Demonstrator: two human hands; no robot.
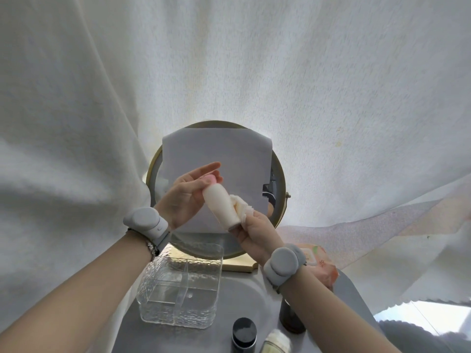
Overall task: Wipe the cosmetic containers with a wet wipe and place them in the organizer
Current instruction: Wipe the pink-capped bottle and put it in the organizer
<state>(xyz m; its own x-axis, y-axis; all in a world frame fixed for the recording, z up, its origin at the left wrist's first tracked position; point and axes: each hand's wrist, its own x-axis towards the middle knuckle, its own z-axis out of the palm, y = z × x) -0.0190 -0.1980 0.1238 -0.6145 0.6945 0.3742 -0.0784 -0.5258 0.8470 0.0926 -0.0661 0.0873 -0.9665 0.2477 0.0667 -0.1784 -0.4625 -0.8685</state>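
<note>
The person is wearing no sleeves: both forearms are showing bare up to the frame edges. Each wrist is carrying a rounded, matte grey plastic wrist device made of two overlapping discs on a grey strap; the right wrist's matching grey device is looking the same. A thin beaded metal bracelet is sitting just behind the left one.

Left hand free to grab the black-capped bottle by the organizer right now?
Probably not: the left hand is holding the pink-capped bottle up by its cap. The black-capped bottle itself stands unobstructed.
</note>
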